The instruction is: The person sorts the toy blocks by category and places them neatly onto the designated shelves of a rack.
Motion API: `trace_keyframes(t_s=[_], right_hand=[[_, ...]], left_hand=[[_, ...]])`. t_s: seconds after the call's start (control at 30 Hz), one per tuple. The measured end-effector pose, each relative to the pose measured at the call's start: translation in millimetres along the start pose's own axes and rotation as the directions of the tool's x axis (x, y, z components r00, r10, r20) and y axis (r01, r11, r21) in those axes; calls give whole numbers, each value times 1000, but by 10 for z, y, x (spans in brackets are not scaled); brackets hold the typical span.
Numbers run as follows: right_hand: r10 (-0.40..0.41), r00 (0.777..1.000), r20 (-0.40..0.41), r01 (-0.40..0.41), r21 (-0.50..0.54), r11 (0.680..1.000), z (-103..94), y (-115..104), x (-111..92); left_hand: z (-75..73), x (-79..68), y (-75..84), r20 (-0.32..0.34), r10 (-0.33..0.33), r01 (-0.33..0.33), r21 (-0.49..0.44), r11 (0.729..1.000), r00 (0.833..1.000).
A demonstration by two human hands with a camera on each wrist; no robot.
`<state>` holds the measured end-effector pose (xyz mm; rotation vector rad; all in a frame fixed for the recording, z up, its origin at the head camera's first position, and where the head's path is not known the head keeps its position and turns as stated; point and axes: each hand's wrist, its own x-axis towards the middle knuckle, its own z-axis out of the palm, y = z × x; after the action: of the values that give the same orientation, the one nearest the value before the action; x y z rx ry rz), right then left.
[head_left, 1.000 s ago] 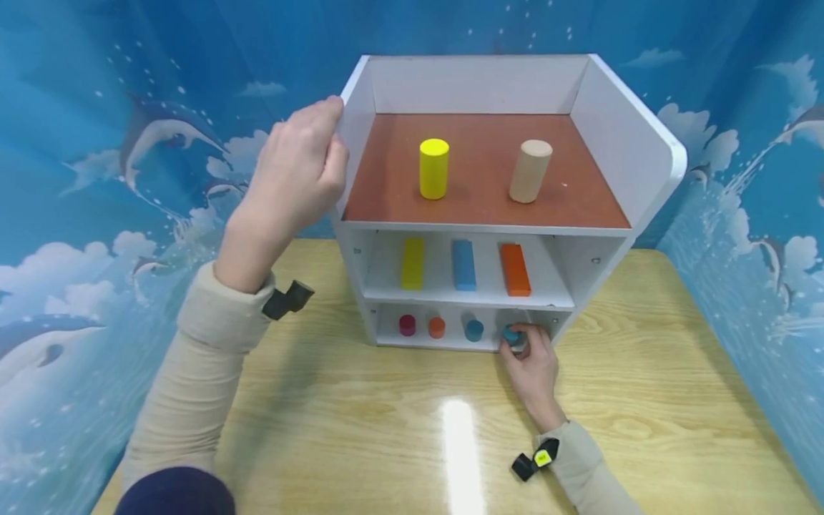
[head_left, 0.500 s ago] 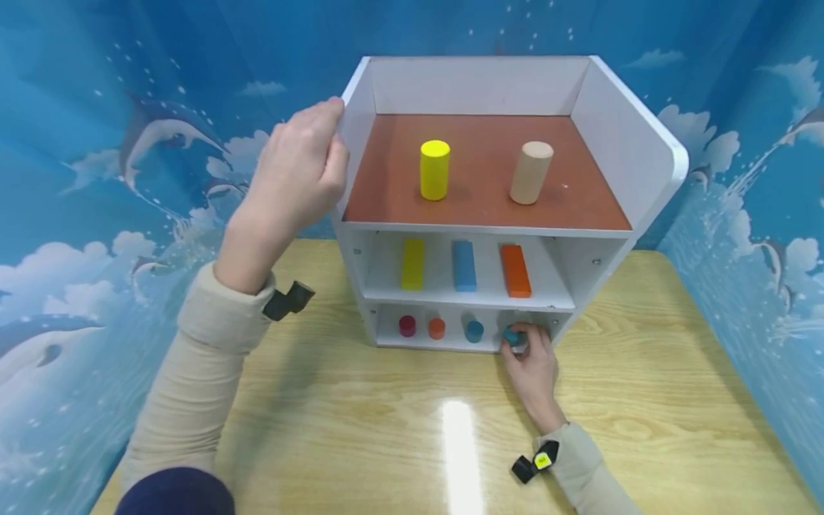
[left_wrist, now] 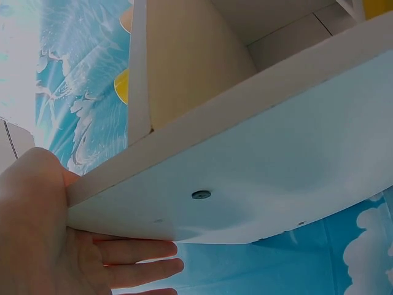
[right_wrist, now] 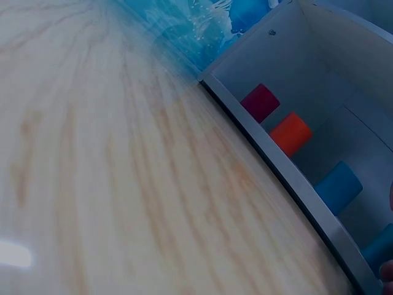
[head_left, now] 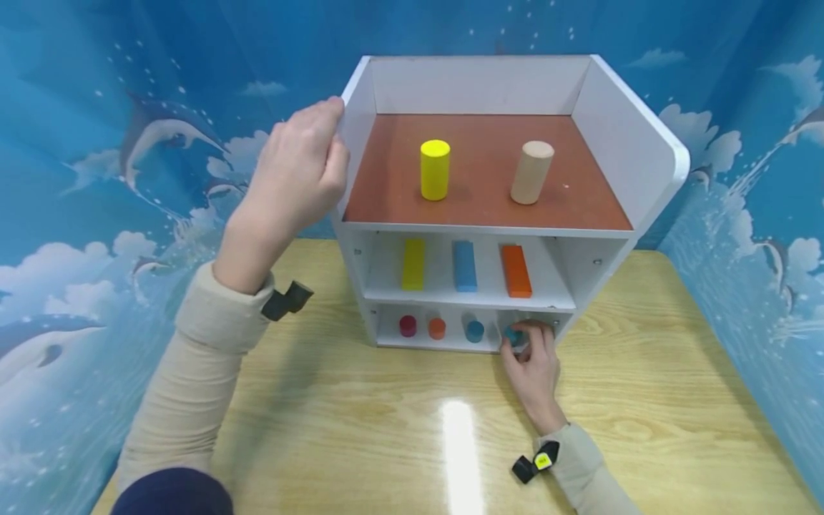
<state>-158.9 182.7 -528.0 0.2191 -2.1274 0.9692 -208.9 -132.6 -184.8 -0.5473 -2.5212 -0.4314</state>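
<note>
My left hand (head_left: 296,164) grips the left side panel of a white toy shelf (head_left: 631,129) at its upper edge. In the left wrist view its fingers (left_wrist: 144,252) lie along the panel, and the thumb is mostly hidden. Down at the bottom level's right end, my right hand (head_left: 534,368) pinches a short teal cylinder (head_left: 512,335) between thumb and forefinger. Left of it in a row stand a blue cylinder (head_left: 474,331), an orange cylinder (head_left: 437,328) and a dark red cylinder (head_left: 408,326). Only a bit of the right fingertips (right_wrist: 387,271) shows in the right wrist view.
On the brown top stand a yellow cylinder (head_left: 435,170) and a plain wooden cylinder (head_left: 531,172). The middle level holds a yellow block (head_left: 413,265), a blue block (head_left: 465,266) and an orange block (head_left: 516,270). Everything rests on a wood-grain table (head_left: 347,415), before an ocean-print curtain (head_left: 96,214).
Both arms stay nearly still. The right forefinger has shifted very slightly at the teal cylinder, which remains in the same spot.
</note>
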Motion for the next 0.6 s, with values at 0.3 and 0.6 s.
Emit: trace_keyframes(t_s=[0.3,0.6], right_hand=[[-61,996,-64,68,119,990,-5,-36,42],[-50,998,-49,57,158,986,-41,-32,33]], left_hand=[[-7,-7,-3,-4,-7,7,-1,1000,1000],[-10,9,-23,-7,17,-17,9,1000,1000]])
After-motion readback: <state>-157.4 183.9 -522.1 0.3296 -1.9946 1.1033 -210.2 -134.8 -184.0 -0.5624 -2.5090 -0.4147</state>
